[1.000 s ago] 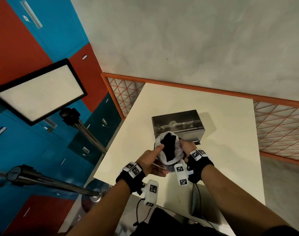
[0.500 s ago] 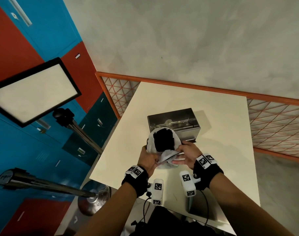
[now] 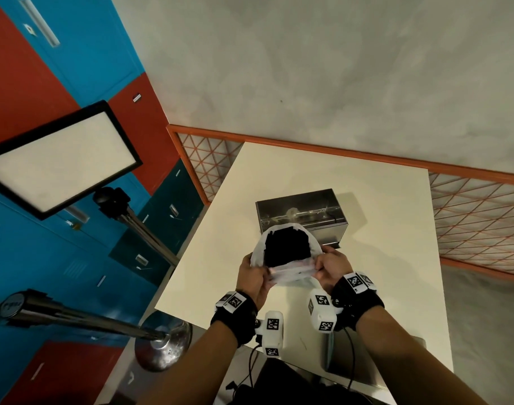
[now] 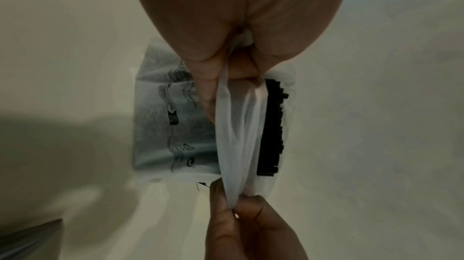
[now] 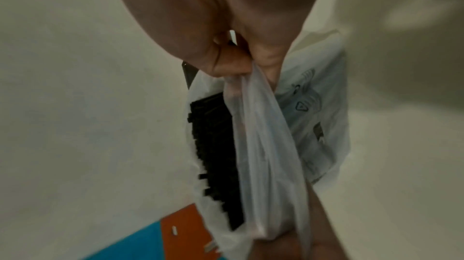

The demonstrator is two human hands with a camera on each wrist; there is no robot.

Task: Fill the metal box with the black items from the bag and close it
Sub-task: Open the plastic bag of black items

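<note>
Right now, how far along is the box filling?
Nothing looks loaded yet: the black items all sit inside the plastic bag. In hand: left hand and right hand pinch the bag's mouth, held before the metal box. Left: opening it, transferring items, closing the box.

Kind of place: a staged recording room, more studio or lab than home
Walls: bare grey plaster wall point(image 3: 337, 68) behind the table, nothing hung on it
Lockers: red and blue metal lockers point(image 3: 74, 68) with small label plates and vents run along one side
Lighting: a flat white light panel point(image 3: 60, 159) in a black frame sits on a metal stand point(image 3: 144, 232) with a round steel base point(image 3: 165, 343)
Barrier: an orange-framed mesh fence point(image 3: 478, 217) lines the floor edge
Furniture: one plain cream table point(image 3: 381, 287), square-cornered
Worn gear: black wrist straps with printed square marker tags point(image 3: 355, 283) and cables
</note>
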